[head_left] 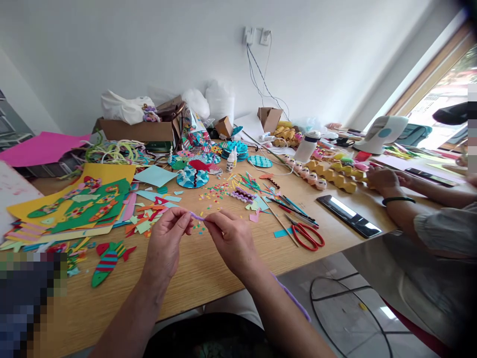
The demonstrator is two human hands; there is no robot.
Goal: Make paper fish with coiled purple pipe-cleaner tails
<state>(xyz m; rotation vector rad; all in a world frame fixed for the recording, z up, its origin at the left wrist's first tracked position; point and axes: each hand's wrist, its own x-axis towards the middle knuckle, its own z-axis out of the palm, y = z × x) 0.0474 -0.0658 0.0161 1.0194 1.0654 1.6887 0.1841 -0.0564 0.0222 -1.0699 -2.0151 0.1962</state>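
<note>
A fuzzy purple pipe cleaner [197, 217] spans the short gap between my two hands above the table's front part. My left hand [166, 238] pinches one part of it between thumb and fingertips. Closed on it as well is my right hand [233, 238], and a long loose length hangs out past my right forearm, over the table edge. Beyond my hands lie scattered bits of coloured paper [216, 195] and a coiled purple and brown pipe-cleaner piece [244, 195]. Red-handled scissors [307, 235] rest to the right.
Paper fish [106, 263] and coloured sheets [112, 171] cover the left side. A glue bottle [231, 160] stands mid-table. To the right are a black phone [348, 216], egg-carton strips [330, 175] and another person's hands [385, 180]. A cardboard box [137, 130] sits by the wall.
</note>
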